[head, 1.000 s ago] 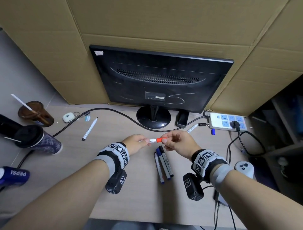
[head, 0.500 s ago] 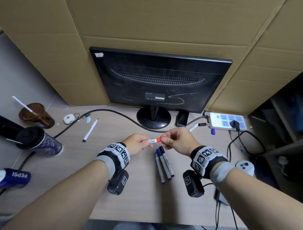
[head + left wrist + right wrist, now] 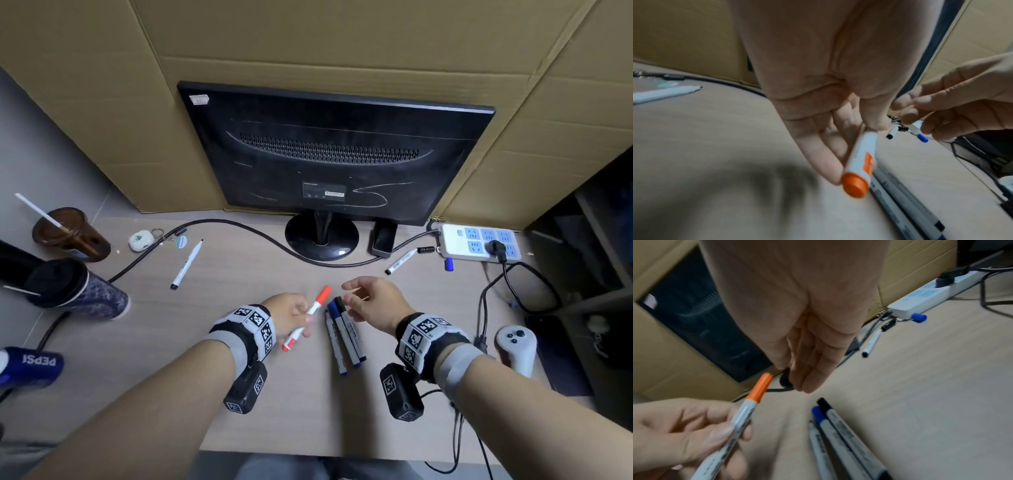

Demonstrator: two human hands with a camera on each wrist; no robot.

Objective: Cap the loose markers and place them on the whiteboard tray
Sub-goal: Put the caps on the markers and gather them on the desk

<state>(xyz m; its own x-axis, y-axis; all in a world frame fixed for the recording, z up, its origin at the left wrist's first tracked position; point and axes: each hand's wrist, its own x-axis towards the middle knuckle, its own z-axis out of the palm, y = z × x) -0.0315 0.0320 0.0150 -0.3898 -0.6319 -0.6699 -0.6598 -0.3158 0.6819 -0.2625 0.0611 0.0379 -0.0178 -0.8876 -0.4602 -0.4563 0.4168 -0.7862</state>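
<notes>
My left hand [image 3: 291, 317] pinches a capped orange marker [image 3: 310, 313] [image 3: 861, 157] [image 3: 748, 412] between thumb and fingers, tilted up over the desk. My right hand [image 3: 368, 301] [image 3: 807, 353] hovers just right of it, fingers relaxed and holding nothing. Three capped markers [image 3: 342, 334] [image 3: 838, 434] lie side by side on the desk between my hands. An uncapped marker [image 3: 400, 262] [image 3: 871, 344] lies near the power strip, with a loose black cap [image 3: 425, 249] and a blue cap [image 3: 449, 264] [image 3: 918, 317] close by. Another marker [image 3: 186, 263] lies at the left.
A monitor [image 3: 329, 161] stands at the back on its round base [image 3: 322, 236], with a black cable [image 3: 219, 226] running left. A power strip [image 3: 479, 241] sits back right, a white controller [image 3: 515, 346] at the right edge. Cups [image 3: 75, 287] and a Pepsi bottle [image 3: 30, 365] crowd the left side.
My right hand has let go of the orange marker's cap end and drawn back. The left hand has swung the capped marker from level to tilted, lower over the desk.
</notes>
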